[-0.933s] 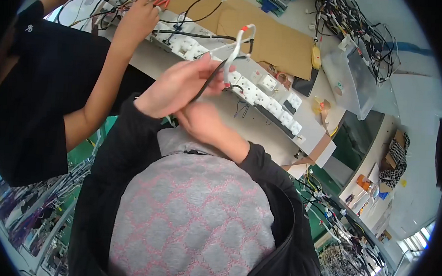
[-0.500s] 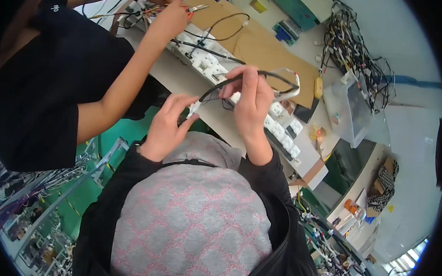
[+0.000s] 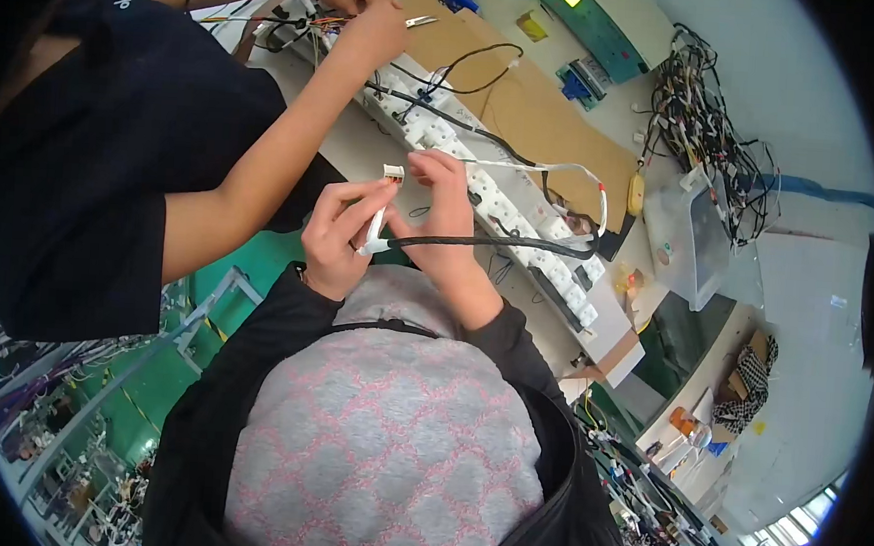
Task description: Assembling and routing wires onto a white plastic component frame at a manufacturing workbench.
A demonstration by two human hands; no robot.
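Observation:
My left hand (image 3: 338,236) and my right hand (image 3: 447,212) meet in front of my chest, both gripping one wire harness. Its white connector (image 3: 394,173) sticks up between my fingertips, with white leads running down through my left hand. From there a black sleeved cable (image 3: 498,243) runs right, loops, and returns as thin white wires (image 3: 561,169) with a red mark. A grey and pink patterned garment (image 3: 389,439) fills the lower middle of the view.
A co-worker in a black shirt (image 3: 88,146) stands at left, with a forearm (image 3: 286,127) reaching to wires on the bench. A strip of white sockets (image 3: 519,223), a cardboard sheet (image 3: 525,100), a clear plastic box (image 3: 698,239) and a cable tangle (image 3: 712,119) lie beyond.
My hands have come closer together and now pinch the white connector end. The black cable that arched between them now trails off to the right.

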